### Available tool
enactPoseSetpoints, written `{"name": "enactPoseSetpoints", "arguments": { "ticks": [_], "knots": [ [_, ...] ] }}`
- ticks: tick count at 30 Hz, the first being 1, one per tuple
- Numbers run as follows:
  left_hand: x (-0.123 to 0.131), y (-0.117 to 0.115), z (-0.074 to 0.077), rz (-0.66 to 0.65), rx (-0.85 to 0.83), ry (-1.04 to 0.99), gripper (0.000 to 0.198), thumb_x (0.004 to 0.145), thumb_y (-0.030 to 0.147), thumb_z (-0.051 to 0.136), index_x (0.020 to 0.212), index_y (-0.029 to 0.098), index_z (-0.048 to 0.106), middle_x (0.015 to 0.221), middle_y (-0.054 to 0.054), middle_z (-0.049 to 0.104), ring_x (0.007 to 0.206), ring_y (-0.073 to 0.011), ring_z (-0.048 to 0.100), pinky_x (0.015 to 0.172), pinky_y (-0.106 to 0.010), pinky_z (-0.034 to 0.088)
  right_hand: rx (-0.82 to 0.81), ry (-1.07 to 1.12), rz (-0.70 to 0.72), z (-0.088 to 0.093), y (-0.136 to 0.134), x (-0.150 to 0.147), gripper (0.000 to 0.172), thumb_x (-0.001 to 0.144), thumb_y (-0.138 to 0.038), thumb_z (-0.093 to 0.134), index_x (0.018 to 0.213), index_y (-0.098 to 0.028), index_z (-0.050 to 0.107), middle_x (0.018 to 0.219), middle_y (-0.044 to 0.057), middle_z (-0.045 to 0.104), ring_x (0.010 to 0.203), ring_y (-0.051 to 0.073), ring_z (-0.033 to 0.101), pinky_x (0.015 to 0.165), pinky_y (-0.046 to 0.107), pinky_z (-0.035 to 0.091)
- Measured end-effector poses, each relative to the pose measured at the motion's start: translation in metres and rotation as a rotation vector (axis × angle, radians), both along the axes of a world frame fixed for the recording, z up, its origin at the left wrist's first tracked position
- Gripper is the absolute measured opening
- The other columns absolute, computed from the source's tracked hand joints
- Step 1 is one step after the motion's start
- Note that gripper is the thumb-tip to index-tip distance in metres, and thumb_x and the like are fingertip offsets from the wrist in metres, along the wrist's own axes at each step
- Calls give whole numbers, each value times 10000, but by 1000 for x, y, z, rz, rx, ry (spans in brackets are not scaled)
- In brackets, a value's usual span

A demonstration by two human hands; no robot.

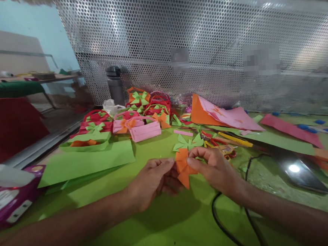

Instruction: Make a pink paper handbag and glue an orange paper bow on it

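Note:
An orange piece of cut paper shaped like a bow (183,166) is held up over the green table. On its left side, my left hand (156,179) grips the edge with thumb and fingers. My right hand (213,168) pinches its right side. Just behind it lies a light green paper bow (185,142). Farther back, to the left, stand several small paper bags, among them a pink bag (146,131), a green bag (86,142) and a red bag (96,120) with a green bow.
Green sheets (93,161) lie to the left, beside a purple-and-white device (17,197). Orange and pink sheets (228,116), a yellow tool (235,139), a black cable (215,209) and a shiny dark phone-like slab (299,169) occupy the right. A bottle (115,87) stands by the perforated metal panel (152,37).

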State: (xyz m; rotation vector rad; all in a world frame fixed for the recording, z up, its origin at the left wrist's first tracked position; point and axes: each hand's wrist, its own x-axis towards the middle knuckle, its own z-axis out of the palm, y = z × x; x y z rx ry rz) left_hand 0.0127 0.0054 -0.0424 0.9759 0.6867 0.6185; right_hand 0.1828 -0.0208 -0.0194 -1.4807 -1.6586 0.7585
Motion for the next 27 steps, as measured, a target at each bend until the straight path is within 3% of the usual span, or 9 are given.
{"name": "enactPoseSetpoints", "arguments": {
  "ticks": [3,8,15,18,21,27],
  "knots": [
    [0,0,0,-2,9,-15,317,822,420,494,765,121,582,685,-54,619,555,-134,614,484,-216,463,-4,-4,11,-1,1,0,143,716,-298,515,672,-167,549,651,-5,548,641,137,488,633,271,383],
    [-1,-1,-3,0,87,54,267,725,354,653,822,112,593,711,-39,605,579,-111,592,522,-211,465,-16,4,60,-3,0,-4,176,735,-320,507,703,-157,566,677,10,568,653,143,495,630,279,401],
    [-1,-4,1,32,82,53,241,711,345,653,762,118,590,652,-13,574,553,-103,572,528,-225,477,36,-1,89,-7,-2,-6,214,791,-347,489,679,-175,551,637,-12,541,611,126,479,591,257,394],
    [-1,-4,2,63,52,59,234,688,337,673,727,130,572,627,12,551,518,-101,577,496,-219,470,47,23,28,-5,-2,-5,352,853,-440,382,695,-189,573,642,6,558,625,146,507,575,262,401],
    [-1,-2,2,99,19,54,243,668,335,693,697,142,548,606,28,544,489,-100,579,472,-212,469,44,22,-68,1,-4,-5,403,841,-501,375,728,-195,611,724,39,618,768,195,568,688,297,433],
    [-2,1,4,102,-33,23,267,686,363,684,686,132,548,605,1,600,516,-119,622,464,-195,468,-13,23,-75,7,-2,-3,493,799,-601,366,675,-194,615,696,52,627,841,241,582,698,330,454]
  ]
}}
